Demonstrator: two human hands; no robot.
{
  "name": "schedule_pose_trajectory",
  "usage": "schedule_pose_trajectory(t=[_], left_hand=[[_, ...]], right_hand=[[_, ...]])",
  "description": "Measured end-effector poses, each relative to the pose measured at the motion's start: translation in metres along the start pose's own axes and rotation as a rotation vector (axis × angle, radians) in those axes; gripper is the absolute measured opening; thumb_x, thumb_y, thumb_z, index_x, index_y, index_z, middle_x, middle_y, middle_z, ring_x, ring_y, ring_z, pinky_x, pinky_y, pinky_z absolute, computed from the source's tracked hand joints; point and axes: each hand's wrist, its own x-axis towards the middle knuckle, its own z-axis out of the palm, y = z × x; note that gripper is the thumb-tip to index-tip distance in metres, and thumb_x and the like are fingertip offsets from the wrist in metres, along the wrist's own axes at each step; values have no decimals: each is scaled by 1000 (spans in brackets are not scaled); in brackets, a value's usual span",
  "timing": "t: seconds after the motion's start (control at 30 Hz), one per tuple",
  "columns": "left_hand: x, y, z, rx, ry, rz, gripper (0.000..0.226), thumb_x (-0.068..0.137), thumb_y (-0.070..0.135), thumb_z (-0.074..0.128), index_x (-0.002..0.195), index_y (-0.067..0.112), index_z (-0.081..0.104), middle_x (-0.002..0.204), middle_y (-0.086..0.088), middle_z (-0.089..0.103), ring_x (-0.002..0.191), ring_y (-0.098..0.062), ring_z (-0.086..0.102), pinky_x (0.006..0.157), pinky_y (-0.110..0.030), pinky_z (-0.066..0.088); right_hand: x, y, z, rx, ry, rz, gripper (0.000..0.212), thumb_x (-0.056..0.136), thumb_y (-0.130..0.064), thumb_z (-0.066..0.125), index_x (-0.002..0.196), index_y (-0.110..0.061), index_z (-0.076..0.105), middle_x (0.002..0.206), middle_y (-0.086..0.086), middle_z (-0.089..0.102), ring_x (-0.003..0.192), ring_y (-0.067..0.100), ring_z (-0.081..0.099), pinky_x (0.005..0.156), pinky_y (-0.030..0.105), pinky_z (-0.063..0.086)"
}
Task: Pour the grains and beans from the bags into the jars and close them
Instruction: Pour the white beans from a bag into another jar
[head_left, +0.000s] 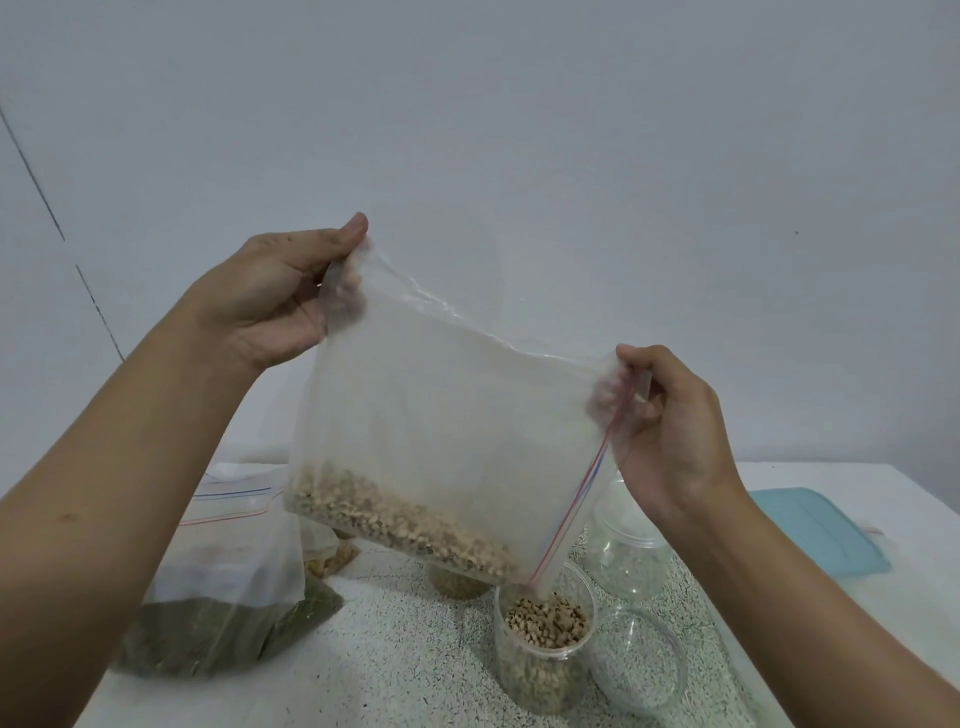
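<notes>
A clear zip bag (441, 415) hangs tilted above the table, with pale beans (395, 525) lying along its lower edge. My left hand (270, 296) pinches the bag's upper left corner. My right hand (670, 431) pinches the corner by the red and blue zip strip. The zip end points down into an open clear jar (543, 639), which is mostly full of the same beans. A second jar (457, 582) holding grains stands behind it, partly hidden by the bag.
Two empty clear jars stand to the right, one near (641, 662) and one farther back (628, 545). A bag of dark green grains (218, 618) lies at the left, with other zip bags (234, 499) behind it. A teal lid (815, 530) rests at the right on the white table (395, 670).
</notes>
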Motion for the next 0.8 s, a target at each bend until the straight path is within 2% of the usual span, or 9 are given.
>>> schedule_pose_trajectory(t=[0.2,0.37,0.57,0.7,0.8], left_hand=[[0,-1,4,14,14,-1,15,76,28,79,66,16,77,78,2,56,75,-11,52,82,-24,51],[-1,0,5,18,17,0,16,76,29,78,66,17,76,78,2,55,75,-12,52,84,-25,49],[-1,3,8,35,17,9,18,79,27,76,65,16,76,78,2,56,73,-11,53,77,-22,52],[-2,7,8,52,18,14,15,75,29,79,68,16,76,78,1,59,77,-12,55,84,-25,52],[-3,9,9,57,17,14,20,63,32,86,71,16,77,80,2,61,79,-12,55,89,-27,51]], right_hand=[[0,0,-2,4,6,3,22,89,-2,61,68,-10,59,74,3,41,57,17,45,54,25,42],[0,-1,-2,9,12,-2,24,89,-1,61,67,-10,61,72,3,43,57,16,45,54,25,43],[1,-1,0,8,8,-4,26,89,-2,60,65,-11,59,72,3,42,56,16,45,55,25,42],[-1,-3,1,14,13,-6,27,90,-2,60,64,-12,59,72,3,42,56,15,46,54,24,43],[-2,-3,1,-2,8,-18,25,92,-2,58,68,-11,58,71,3,44,56,15,46,54,24,43]])
